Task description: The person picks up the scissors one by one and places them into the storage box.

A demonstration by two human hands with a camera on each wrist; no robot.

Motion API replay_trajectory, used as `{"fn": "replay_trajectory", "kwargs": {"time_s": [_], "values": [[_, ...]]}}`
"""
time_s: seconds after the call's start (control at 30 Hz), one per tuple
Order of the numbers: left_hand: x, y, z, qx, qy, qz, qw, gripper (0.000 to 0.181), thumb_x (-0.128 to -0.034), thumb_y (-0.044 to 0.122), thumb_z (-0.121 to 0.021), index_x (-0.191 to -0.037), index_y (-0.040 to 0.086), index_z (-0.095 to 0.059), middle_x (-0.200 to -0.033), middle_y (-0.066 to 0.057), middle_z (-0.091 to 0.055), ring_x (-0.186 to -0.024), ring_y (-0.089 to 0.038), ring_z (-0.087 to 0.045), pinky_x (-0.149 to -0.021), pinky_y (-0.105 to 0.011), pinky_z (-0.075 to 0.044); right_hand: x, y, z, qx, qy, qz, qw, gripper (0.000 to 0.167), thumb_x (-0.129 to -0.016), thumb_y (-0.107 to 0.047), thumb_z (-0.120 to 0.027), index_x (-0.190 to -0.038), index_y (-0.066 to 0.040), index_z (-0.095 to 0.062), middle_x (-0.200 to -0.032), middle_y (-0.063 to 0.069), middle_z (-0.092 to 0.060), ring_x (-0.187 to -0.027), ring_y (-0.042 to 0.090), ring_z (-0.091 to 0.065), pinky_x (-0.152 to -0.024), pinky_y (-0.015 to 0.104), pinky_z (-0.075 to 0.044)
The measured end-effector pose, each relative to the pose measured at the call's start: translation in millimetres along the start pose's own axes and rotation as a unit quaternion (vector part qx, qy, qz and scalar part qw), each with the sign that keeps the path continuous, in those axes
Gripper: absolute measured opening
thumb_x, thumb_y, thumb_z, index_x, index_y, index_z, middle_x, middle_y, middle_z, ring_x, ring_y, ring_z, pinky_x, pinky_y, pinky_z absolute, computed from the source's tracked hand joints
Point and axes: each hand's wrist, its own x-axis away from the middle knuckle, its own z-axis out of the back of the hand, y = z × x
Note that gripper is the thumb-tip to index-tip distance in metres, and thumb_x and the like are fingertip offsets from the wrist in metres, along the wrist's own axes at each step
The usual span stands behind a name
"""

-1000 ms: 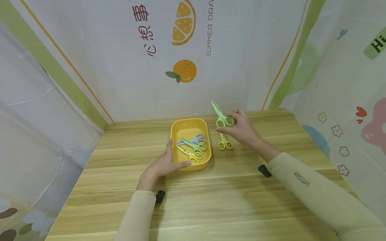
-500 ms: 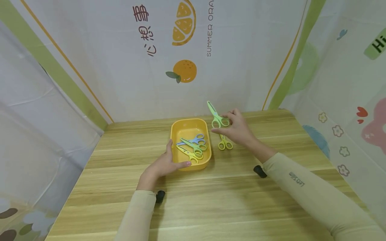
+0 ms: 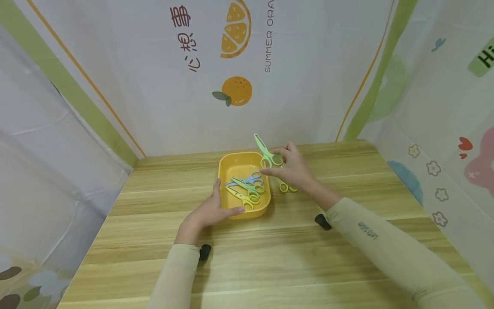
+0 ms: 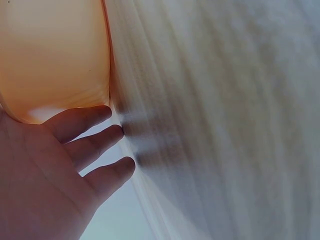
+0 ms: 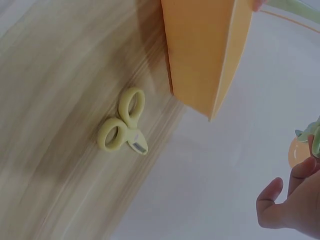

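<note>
My right hand pinches light green scissors by the handles, above the right rim of a yellow plastic box. Their blades point up and away to the left. In the right wrist view, the hand and a bit of the green scissors show at the right edge. My left hand rests against the box's near left corner, its thumb along the front rim and its fingers along the left wall. Inside the box lie blue scissors, green scissors and yellow scissors.
Yellow scissors lie on the wooden table just right of the box, partly hidden by my right hand in the head view. A printed white cloth hangs behind the table's back edge.
My right hand has carried the light green scissors leftward, from above the table scissors to the box's right rim. My left hand and the box have stayed in place.
</note>
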Motion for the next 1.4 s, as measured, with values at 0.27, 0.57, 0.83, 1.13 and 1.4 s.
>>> {"fn": "replay_trajectory", "kwargs": {"time_s": [0.27, 0.57, 0.83, 1.13, 1.4], "values": [[1.4, 1.7, 1.4, 0.002, -0.004, -0.001, 1.0, 0.145, -0.0806, 0.08, -0.075, -0.169, 0.016, 0.021, -0.173, -0.031, -0.022, -0.158, -0.048, -0.033, -0.129, -0.062, -0.03, -1.0, -1.6, -12.1, 0.002, -0.014, -0.004, 0.9999, 0.076, -0.078, -0.037, -0.097, -0.139, -0.002, -0.067, -0.11, 0.012, -0.044, -0.088, 0.023, -0.041, -0.074, 0.035, -0.04], [1.3, 0.0, 1.6, 0.013, -0.008, 0.0, 0.9999, 0.144, -0.0822, 0.077, -0.076, -0.169, 0.016, 0.021, -0.173, -0.031, -0.023, -0.159, -0.047, -0.032, -0.129, -0.063, -0.03, -2.7, -5.9, -21.4, 0.028, -0.045, -0.012, 0.9985, 0.079, -0.08, -0.046, -0.094, -0.139, 0.0, -0.067, -0.126, 0.015, -0.051, -0.101, 0.026, -0.051, -0.082, 0.036, -0.048], [1.8, -0.5, 2.0, 0.013, -0.006, -0.005, 0.9999, 0.143, -0.083, 0.076, -0.076, -0.169, 0.016, 0.021, -0.173, -0.031, -0.023, -0.159, -0.047, -0.031, -0.129, -0.063, -0.029, -6.9, -12.2, -24.4, 0.067, -0.081, -0.045, 0.9935, 0.079, -0.08, -0.048, -0.093, -0.14, -0.005, -0.067, -0.137, 0.014, -0.051, -0.12, 0.036, -0.059, -0.096, 0.047, -0.055], [1.8, -0.6, 2.0, 0.019, -0.01, -0.004, 0.9998, 0.143, -0.0828, 0.077, -0.076, -0.169, 0.017, 0.022, -0.174, -0.03, -0.022, -0.16, -0.047, -0.03, -0.129, -0.064, -0.028, -16.8, -24.0, -25.8, 0.146, -0.139, -0.053, 0.9781, 0.082, -0.081, -0.058, -0.089, -0.14, -0.006, -0.068, -0.154, 0.02, -0.048, -0.141, 0.043, -0.053, -0.118, 0.073, -0.036], [2.1, 0.6, 2.0, 0.019, -0.009, -0.001, 0.9998, 0.138, -0.0868, 0.07, -0.076, -0.169, 0.017, 0.021, -0.173, -0.031, -0.023, -0.16, -0.047, -0.031, -0.129, -0.063, -0.029, -26.6, -33.0, -35.8, 0.176, -0.181, -0.065, 0.9653, 0.075, -0.08, -0.056, -0.089, -0.129, -0.001, -0.073, -0.143, 0.017, -0.058, -0.133, 0.036, -0.057, -0.118, 0.068, -0.038]]}}
